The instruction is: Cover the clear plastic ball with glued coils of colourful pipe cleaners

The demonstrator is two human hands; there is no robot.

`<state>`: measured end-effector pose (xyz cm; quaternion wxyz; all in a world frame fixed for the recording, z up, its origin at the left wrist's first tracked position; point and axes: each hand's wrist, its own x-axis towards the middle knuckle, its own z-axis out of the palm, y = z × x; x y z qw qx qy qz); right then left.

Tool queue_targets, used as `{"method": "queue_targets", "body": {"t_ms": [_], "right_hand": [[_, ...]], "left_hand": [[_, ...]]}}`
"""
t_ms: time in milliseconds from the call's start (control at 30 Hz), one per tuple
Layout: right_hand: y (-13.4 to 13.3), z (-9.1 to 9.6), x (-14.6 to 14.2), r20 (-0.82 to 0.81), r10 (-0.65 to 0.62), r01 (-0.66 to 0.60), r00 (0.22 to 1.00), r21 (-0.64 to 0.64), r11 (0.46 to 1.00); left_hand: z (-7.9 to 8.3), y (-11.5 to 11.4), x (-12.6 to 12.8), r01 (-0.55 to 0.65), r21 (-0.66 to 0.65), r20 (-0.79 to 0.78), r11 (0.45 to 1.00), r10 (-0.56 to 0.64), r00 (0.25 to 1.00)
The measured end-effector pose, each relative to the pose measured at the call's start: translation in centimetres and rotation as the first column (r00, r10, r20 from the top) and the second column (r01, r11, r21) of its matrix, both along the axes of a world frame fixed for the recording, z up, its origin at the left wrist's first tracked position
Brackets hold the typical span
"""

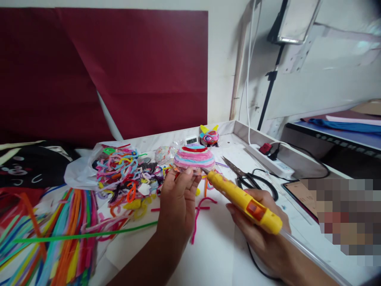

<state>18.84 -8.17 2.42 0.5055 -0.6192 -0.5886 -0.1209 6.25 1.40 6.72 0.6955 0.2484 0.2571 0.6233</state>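
Observation:
My left hand [180,198] is closed at the lower edge of a rounded piece [195,158], striped in pink, red, white and light blue fuzzy strands. Its fingertips cover part of that edge. My right hand [264,238] grips a yellow hot glue gun [235,194], and a clear glue stick [309,254] sticks out of the gun's back end. The nozzle points left, close to the left fingertips and just below the striped piece. Pink pipe cleaners [195,222] lie on the white tabletop between my hands.
Tangled pipe-cleaner pieces [125,171] spill from a plastic bag at left, near bundled long pipe cleaners [71,238]. Black-handled scissors [253,178] lie behind the glue gun. A power strip [270,161], a small clock [191,140] and a colourful horned figure [209,137] stand along the raised edge.

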Motion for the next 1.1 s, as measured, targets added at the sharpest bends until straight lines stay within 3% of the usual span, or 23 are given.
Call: {"method": "queue_targets", "body": {"t_ms": [800,1100], "right_hand": [[0.3,-0.4,0.4,-0.048,0.039,-0.038,0.998,0.026,0.999],[0.5,-0.7,0.5,-0.078,0.03,-0.027,0.996,0.04,0.999]], "left_hand": [[1.2,0.1,-0.4,-0.042,-0.126,0.058,0.991,0.05,0.997],[1.4,0.1,-0.6,-0.028,-0.112,0.043,0.993,0.033,0.999]]}}
